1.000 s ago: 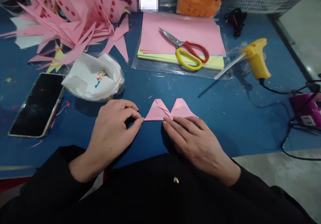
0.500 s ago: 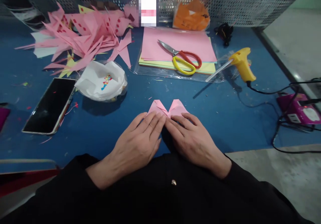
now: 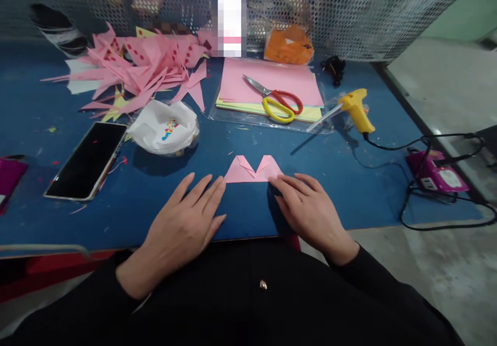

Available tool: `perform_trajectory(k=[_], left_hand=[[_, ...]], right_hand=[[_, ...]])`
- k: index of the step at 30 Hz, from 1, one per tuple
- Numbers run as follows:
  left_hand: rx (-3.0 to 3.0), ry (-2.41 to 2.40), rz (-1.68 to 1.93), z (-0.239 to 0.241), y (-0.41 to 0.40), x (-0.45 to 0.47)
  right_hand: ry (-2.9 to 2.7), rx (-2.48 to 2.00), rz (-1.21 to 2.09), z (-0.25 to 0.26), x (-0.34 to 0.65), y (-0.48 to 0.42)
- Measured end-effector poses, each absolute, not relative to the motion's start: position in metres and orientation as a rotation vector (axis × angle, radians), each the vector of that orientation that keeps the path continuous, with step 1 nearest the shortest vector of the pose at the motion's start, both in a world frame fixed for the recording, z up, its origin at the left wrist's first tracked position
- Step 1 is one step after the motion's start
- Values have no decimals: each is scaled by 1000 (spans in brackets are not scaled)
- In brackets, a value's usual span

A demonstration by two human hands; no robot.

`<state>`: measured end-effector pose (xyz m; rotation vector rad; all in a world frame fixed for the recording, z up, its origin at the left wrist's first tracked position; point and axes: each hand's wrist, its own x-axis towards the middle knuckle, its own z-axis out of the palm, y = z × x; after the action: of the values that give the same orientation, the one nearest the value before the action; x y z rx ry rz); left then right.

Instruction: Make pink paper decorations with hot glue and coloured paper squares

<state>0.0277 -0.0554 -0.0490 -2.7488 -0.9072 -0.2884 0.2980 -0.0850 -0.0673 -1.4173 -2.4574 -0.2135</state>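
Note:
A folded piece of pink paper (image 3: 254, 174) lies flat on the blue table, with two peaks and a V-shaped notch between them. My left hand (image 3: 184, 219) rests palm down at its left corner, fingers stretched and a little spread, the fingertips touching or just beside the paper. At the right corner is my right hand (image 3: 312, 209), palm down, its index fingertip on the paper's edge and the other fingers loosely extended. Neither hand grasps the paper. Beyond it, scissors (image 3: 275, 99) with one red and one yellow handle lie on a pack of coloured paper (image 3: 233, 79).
A paper-lined bowl (image 3: 184, 118) holds small coloured bits. To its left lies a black phone (image 3: 89, 160), with a heap of pink paper shapes (image 3: 143, 61) behind. At right are a yellow glue gun (image 3: 357, 109) and a purple power socket (image 3: 437, 173) with black cables.
My hands have slid apart along the paper's lower edge, out to its two corners, uncovering the folded paper. The view has tilted up slightly and shifted.

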Motion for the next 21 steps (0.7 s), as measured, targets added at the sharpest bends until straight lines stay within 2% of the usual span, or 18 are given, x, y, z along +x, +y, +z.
perform_trajectory(k=[6, 12, 21], left_hand=[[-2713, -829, -445, -45, -35, 50], [-2723, -653, -325, -47, -17, 69], [-2721, -713, -393, -51, -13, 68]], right_hand=[[-2529, -1306, -400, -56, 301, -70], [-2662, -1207, -559, -52, 286, -52], [-2461, -1339, -498, -65, 284, -57]])
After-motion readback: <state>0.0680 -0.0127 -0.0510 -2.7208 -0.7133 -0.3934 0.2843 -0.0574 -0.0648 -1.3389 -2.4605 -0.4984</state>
